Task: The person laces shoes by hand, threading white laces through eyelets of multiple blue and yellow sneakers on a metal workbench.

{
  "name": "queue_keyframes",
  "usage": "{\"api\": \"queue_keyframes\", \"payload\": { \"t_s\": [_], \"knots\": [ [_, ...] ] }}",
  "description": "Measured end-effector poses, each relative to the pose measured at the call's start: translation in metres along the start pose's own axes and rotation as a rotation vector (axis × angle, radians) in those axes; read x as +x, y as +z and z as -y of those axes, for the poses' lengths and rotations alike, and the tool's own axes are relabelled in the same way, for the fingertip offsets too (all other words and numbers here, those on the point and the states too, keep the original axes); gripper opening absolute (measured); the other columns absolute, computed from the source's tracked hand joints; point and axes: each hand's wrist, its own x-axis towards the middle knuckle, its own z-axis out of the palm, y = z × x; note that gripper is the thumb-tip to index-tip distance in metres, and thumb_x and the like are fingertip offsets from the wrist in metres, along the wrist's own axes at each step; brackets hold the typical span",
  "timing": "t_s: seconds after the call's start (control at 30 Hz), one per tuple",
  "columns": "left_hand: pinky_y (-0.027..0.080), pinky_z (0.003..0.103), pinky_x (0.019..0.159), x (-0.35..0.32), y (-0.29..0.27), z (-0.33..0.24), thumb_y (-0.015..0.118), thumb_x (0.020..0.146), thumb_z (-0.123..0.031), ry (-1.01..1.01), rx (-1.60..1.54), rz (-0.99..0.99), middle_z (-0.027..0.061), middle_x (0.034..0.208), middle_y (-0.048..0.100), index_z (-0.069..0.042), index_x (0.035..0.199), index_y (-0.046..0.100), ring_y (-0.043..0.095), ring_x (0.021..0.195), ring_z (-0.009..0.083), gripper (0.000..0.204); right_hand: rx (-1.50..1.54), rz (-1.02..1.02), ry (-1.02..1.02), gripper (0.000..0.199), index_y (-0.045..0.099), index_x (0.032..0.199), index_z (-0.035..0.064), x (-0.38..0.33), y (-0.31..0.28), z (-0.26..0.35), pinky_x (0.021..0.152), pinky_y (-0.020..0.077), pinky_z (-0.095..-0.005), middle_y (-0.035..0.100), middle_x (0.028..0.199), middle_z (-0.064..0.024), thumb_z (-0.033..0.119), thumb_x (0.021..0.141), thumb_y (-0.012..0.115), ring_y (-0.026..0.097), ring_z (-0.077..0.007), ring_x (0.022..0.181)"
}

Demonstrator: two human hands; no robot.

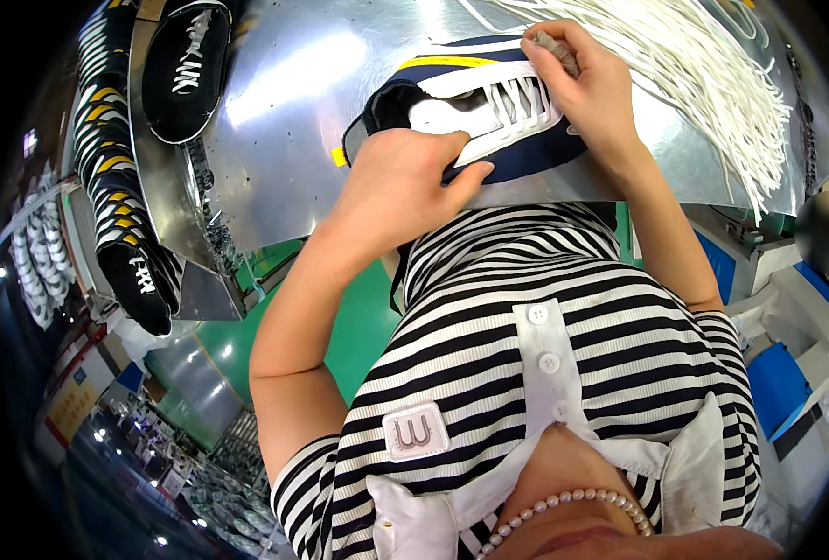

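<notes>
Sneaker seems held between left hand and right hand.

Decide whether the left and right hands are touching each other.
Apart. The head view shows a plain gap: the left hand is at the opening of the shoe, the right hand by its toe, with white laces visible between.

Green floor below a shiny metal table, small white lights beyond
</notes>
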Motion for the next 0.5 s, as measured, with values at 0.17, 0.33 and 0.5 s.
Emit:
{"api": "queue_keyframes", "payload": {
  "t_s": [0.17,0.33,0.5],
  "knots": [
    [0.045,0.038,0.052,0.003,0.006,-0.006,0.066,0.091,-0.026,-0.155,-0.396,-0.362,0.0164,0.067,0.064,-0.002,0.096,0.067,0.060,0.054,0.0293,0.025,0.119,0.161,0.008,0.023,0.071,0.100,0.0109,0.002,-0.002,-0.001,0.061,0.0482,-0.0241,0.069,0.074,-0.0038,0.029,0.087,0.069,0.063,-0.0116,0.064],
    [0.045,0.034,0.055,0.008,0.022,-0.003,0.068,0.087,-0.013,-0.042,-0.113,-0.632,0.0125,0.071,0.065,-0.004,0.104,0.066,0.061,0.059,0.0249,0.019,-0.115,0.217,-0.053,0.021,0.070,0.099,0.0166,-0.001,-0.003,0.013,0.059,0.0482,-0.0284,0.068,0.072,-0.0018,0.033,0.086,0.068,0.065,-0.0175,0.063],
    [0.048,0.039,0.079,-0.049,0.055,0.017,0.070,0.083,-0.002,0.223,0.089,-1.021,0.0206,0.114,0.061,0.001,0.123,0.053,0.062,0.090,0.0264,0.044,-0.023,0.123,0.034,0.019,0.068,0.098,0.0131,-0.005,-0.005,0.002,0.058,0.0477,-0.0290,0.067,0.070,-0.0038,0.028,0.086,0.067,0.062,-0.0172,0.060]
  ]
}}
